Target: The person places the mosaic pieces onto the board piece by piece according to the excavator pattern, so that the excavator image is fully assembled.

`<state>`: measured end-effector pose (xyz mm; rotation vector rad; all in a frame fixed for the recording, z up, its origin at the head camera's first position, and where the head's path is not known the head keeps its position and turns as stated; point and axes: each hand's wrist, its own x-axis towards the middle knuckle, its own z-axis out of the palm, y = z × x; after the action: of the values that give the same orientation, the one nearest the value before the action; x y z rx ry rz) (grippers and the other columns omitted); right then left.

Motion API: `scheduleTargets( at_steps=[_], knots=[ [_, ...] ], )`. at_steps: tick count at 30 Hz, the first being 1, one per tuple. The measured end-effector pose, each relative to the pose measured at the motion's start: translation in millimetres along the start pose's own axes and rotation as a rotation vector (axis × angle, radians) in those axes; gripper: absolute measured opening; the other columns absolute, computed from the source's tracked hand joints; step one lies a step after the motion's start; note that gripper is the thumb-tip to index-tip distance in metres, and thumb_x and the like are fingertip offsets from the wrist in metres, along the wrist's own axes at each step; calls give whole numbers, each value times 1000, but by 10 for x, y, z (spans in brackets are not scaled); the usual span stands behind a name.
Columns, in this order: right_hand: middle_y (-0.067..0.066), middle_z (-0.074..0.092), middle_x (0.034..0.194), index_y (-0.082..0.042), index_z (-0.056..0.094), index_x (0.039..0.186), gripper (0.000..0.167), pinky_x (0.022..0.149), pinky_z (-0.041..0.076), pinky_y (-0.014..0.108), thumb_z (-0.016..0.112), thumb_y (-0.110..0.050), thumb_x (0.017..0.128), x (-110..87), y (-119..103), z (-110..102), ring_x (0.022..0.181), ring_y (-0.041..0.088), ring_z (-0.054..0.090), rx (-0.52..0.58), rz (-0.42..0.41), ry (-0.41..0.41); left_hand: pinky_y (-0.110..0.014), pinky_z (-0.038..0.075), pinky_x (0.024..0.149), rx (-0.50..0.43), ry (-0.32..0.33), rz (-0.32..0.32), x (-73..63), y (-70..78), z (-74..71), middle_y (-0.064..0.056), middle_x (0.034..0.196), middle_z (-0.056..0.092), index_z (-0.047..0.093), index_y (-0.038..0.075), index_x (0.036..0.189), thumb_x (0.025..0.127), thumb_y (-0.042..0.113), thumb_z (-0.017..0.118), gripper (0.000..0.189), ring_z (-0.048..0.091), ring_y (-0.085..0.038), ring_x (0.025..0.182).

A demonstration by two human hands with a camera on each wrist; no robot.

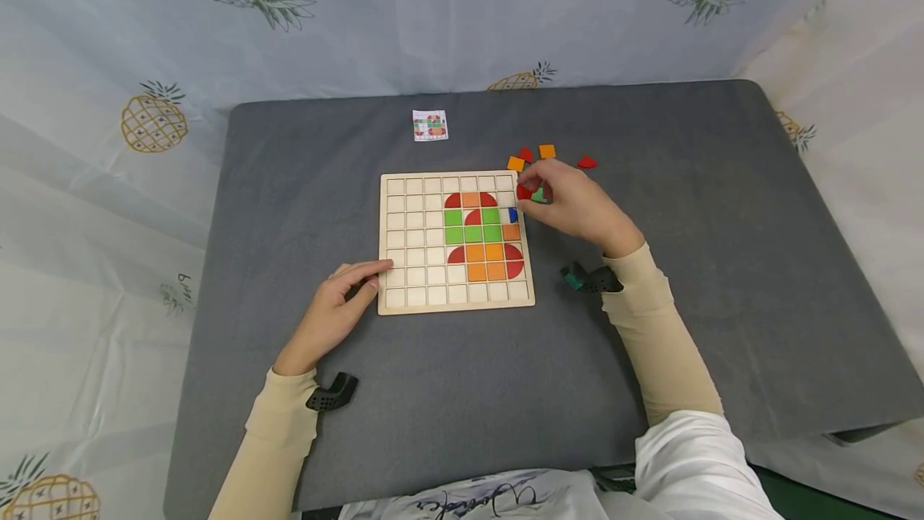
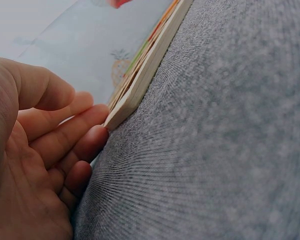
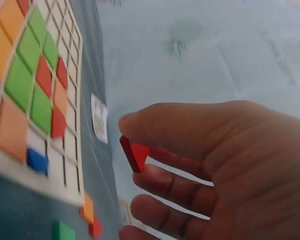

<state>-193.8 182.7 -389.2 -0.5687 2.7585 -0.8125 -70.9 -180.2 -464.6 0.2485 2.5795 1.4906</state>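
A pale wooden grid board point(image 1: 417, 279) lies on the table, with red, orange and green pieces in its right-hand cells and a small blue piece point(image 1: 513, 215) near its right edge. Held between the thumb and fingers of my right hand point(image 1: 577, 203) is a small red piece point(image 3: 136, 152), above the table just off the board's upper right edge. Its full outline is partly hidden by the fingers. My left hand point(image 1: 335, 307) rests at the board's left side, fingertips point(image 2: 101, 114) touching the wooden edge, with nothing gripped.
Beyond the board lies a small pattern card point(image 1: 431, 126). Loose orange squares point(image 1: 547, 151) and red pieces point(image 1: 588, 161) are scattered past its upper right corner. A green piece point(image 3: 64, 232) lies on the table below my right hand. A pineapple-print curtain point(image 1: 447, 22) hangs behind the grey table.
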Motion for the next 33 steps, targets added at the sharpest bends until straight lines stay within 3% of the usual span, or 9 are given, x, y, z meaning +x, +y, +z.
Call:
scheduleTargets(
  at_steps=[6, 11, 18, 22, 33],
  knots=[
    [6, 63, 103, -9, 65, 122, 35, 71, 50, 34, 74, -24, 93, 23, -265, 233, 90, 23, 57, -74, -118, -124, -26, 41, 99, -16, 0, 13, 2, -16, 5, -1, 140, 64, 65, 22, 137, 105, 19, 56, 34, 54, -13, 120],
    [0, 65, 105, -13, 67, 121, 31, 76, 51, 32, 72, -25, 93, 10, -392, 414, 93, 18, 56, -121, -186, -202, -24, 41, 98, -19, 2, 20, 8, -36, 8, 0, 140, 64, 65, 22, 138, 105, 19, 56, 34, 53, -12, 119],
    [-1, 64, 103, -17, 69, 117, 27, 70, 49, 30, 72, -25, 92, -49, -539, 660, 88, 14, 55, -227, -256, -211, -20, 42, 97, -15, 8, 37, 8, -59, 14, -1, 139, 65, 65, 22, 138, 105, 19, 56, 33, 54, -13, 119],
    [-1, 65, 105, -18, 70, 118, 28, 76, 50, 29, 72, -27, 92, -77, -601, 756, 90, 14, 55, -276, -277, -220, -20, 42, 96, -10, 6, 36, 5, -51, 14, 0, 139, 65, 65, 23, 138, 105, 20, 56, 34, 55, -13, 118],
    [-3, 61, 96, -18, 71, 115, 24, 77, 45, 30, 71, -29, 94, -82, -601, 881, 85, 14, 51, -326, -353, -178, -23, 42, 98, -4, 12, 35, 6, -45, 17, -1, 139, 65, 65, 22, 137, 105, 19, 57, 33, 55, -13, 119]
  ],
)
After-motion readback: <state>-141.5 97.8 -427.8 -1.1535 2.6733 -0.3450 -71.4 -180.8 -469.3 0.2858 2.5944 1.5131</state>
